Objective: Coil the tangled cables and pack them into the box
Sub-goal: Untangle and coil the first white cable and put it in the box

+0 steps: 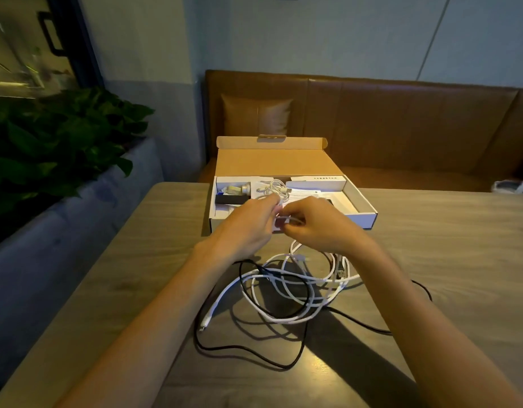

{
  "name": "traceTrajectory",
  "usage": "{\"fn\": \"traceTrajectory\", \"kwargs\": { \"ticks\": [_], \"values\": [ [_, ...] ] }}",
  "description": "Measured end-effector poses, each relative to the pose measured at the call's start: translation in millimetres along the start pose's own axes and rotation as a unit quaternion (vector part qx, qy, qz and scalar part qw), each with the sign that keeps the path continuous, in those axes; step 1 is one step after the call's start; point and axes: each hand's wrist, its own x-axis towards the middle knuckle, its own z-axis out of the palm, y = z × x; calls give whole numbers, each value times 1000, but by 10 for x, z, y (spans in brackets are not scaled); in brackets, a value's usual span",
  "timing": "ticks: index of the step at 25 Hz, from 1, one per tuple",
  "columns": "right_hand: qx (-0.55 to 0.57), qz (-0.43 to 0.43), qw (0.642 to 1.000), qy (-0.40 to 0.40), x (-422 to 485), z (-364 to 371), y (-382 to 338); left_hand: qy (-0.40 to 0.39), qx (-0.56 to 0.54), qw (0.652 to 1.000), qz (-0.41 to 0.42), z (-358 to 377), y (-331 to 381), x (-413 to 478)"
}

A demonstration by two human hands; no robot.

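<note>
Fingers [279,223] of both hands pinched together at the front edge of the box [363,219], closed on a small white cable end or tie between them; exactly what is pinched is too small to tell. Left hand [248,225] and right hand [316,223] nearly touching, held just above the counter [445,245]

White cables [286,290] lie in a loose tangle on the counter just below and nearer than the hands, one strand rising toward the right hand. Black cable [283,365] loops through the same pile, trailing off to the right under the right forearm. One small white cable [276,187], already coiled, sits inside the open box, just beyond the fingers, next to papers and a small adapter [239,189]

Handling, my guess: cables light, limp, a bit springy, so loops will tend to pop open unless pinched at the crossing. Smooth jackets, probably slippery. Best to take hold near a plug end and wind from there, pulling the white free of the black first. Snag risk where strands overlap. Most of the job looks not yet done
</note>
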Motion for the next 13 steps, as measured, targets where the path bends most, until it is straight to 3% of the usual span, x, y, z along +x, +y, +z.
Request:
{"fn": "traceTrajectory", "kwargs": {
  "ticks": [2, 5, 7, 9, 11, 13],
  "values": [
    [-56, -17, 998, 37, -4, -71, 2, -25, 14, 999, -30, -68, 26, -6],
    [-96, -42, 990, 95, -29, -166, 80, -88, -186, 975, -85, -204, -22, -9],
    [-41, -55, 994, 91, -48, -176, 114, -129, -378, 912, -93, -252, -50, -33],
    [21, -87, 990, 104, -55, -123, 96, -132, -548, 820, -102, -233, -73, -58],
    [69, -105, 984, 128, -43, -41, 46, -120, -668, 726, -111, -194, -91, -51],
    [118, -93, 980, 130, -22, 15, 20, -90, -742, 653, -123, -184, -76, -43]
  ]
}}
